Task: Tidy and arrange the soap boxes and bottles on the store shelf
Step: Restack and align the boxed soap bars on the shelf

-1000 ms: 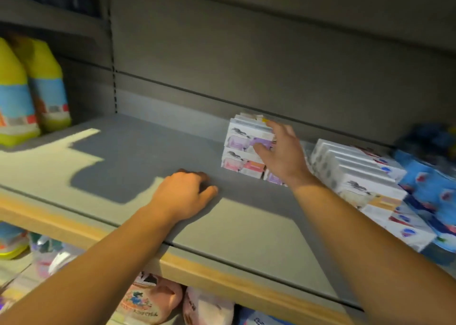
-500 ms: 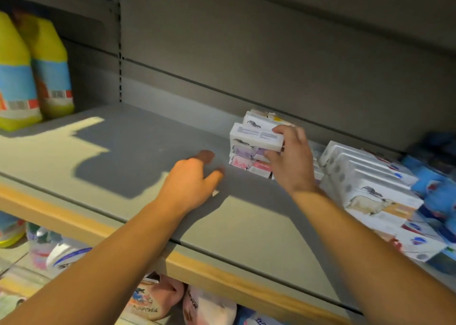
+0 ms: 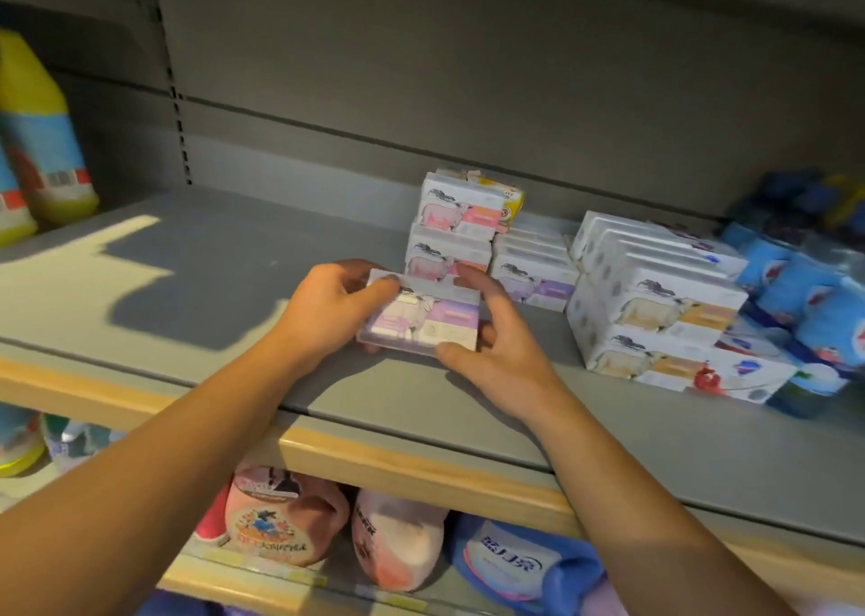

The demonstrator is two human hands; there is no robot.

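1. Right now both your hands are on one soap box (image 3: pixel 421 323), the one with a purple panel and an animal drawing on its face, and that box is my landmark for everything below.
2. Your left hand (image 3: pixel 323 309) grips the box's left end, fingers curled over its top edge and thumb across the upper left corner.
3. Your right hand (image 3: pixel 496 334) clasps the right end: thumb against the lower right corner, fingers bent round the far side.
4. The box is tilted with its face towards you, and its lower edge is at the grey shelf (image 3: pixel 224 278); whether it touches the shelf, I cannot tell.
5. Just behind the box stands a stack of pink soap boxes (image 3: pixel 456 231), two high, with a yellow-ended box at the back of its top.
6. Behind and right of the box lies a low row of purple soap boxes (image 3: pixel 536 271).
7. Further right of the box, a larger block of orange-labelled soap boxes (image 3: pixel 655 297) is stacked in rows.
8. Beyond that block, far right of the box, sit blurred blue packs (image 3: pixel 805 287).
9. Well to the left of the box, at the shelf's end, stand yellow bottles (image 3: pixel 42 138) with blue labels.
10. Below the box, under the shelf's wooden lip, lie pink pouches (image 3: pixel 281 517) and a blue pouch (image 3: pixel 515 564).
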